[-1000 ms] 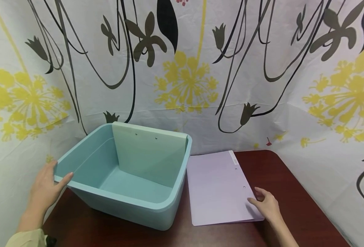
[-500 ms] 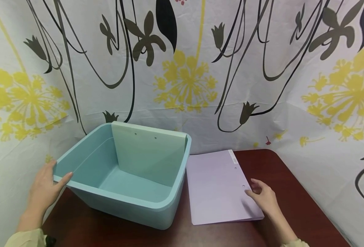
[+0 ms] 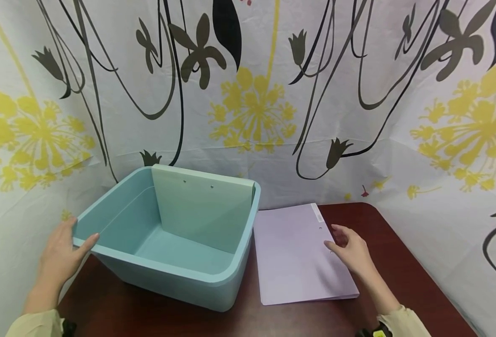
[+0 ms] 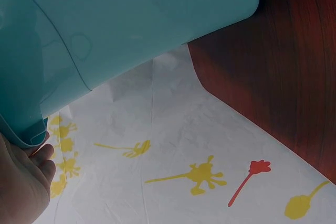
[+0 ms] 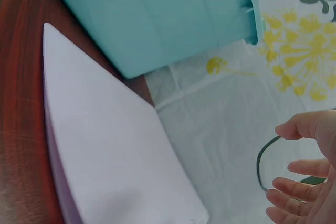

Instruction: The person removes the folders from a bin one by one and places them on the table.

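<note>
My left hand (image 3: 58, 257) grips the near left corner of a light blue plastic tub (image 3: 159, 284), thumb over the rim and fingers outside. The left wrist view catches the curled fingers under that rim. Inside the tub a pale green file folder (image 3: 201, 210) stands against the far wall, its top edge level with the rim. To the tub's right, lilac file folders (image 3: 294, 267) lie flat in a thin stack. Over their right edge hovers my right hand (image 3: 351, 250), fingers loosely bent and holding nothing. In the right wrist view the fingers (image 5: 291, 203) are spread apart from the thumb.
Everything stands on a dark reddish-brown table (image 3: 382, 255) with a rounded far right corner. A white cloth with printed flowers (image 3: 265, 117) hangs close behind the table and along both sides. The tub's right wall stands right beside the lilac stack.
My right hand has risen from the near right edge of the lilac folders and moved farther along their right side. The left hand, tub and folders have stayed put.
</note>
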The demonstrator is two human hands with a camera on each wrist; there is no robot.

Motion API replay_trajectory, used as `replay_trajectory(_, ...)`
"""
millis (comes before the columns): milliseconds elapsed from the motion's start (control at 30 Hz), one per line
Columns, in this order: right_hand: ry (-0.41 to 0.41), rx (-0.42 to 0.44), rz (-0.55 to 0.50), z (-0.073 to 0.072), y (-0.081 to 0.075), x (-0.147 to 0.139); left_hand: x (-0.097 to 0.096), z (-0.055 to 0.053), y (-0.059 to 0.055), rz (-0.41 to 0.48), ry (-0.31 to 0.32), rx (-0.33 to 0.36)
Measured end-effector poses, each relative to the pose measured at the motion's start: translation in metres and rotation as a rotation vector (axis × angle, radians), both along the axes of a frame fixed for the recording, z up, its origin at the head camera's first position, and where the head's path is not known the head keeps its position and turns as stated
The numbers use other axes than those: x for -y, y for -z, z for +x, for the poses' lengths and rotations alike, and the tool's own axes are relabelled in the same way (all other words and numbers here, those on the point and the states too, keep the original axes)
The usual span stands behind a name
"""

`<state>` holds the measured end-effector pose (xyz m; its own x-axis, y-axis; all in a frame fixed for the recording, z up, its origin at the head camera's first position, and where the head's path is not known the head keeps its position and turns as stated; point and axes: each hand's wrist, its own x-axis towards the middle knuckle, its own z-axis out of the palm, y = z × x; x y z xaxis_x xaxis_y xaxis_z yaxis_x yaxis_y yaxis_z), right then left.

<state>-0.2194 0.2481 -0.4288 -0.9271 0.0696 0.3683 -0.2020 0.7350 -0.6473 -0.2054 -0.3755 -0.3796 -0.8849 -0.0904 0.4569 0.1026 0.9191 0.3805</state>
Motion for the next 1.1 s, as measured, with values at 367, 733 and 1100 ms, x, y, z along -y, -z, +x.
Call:
replay_trajectory(367,-0.084,-0.02,0.0,-0.019,-0.03,0.015,-0.001,-0.001,-0.001,-0.004,-0.01,0.012)
replay_trajectory(733,-0.146,-0.031,0.01,-0.028,-0.052,0.037,-0.002,0.0,-0.001,-0.001,-0.003,-0.006)
replay_trajectory(1100,-0.202,-0.07,0.042,-0.041,-0.079,0.061,-0.002,0.001,-0.002,-0.001,-0.01,-0.006)
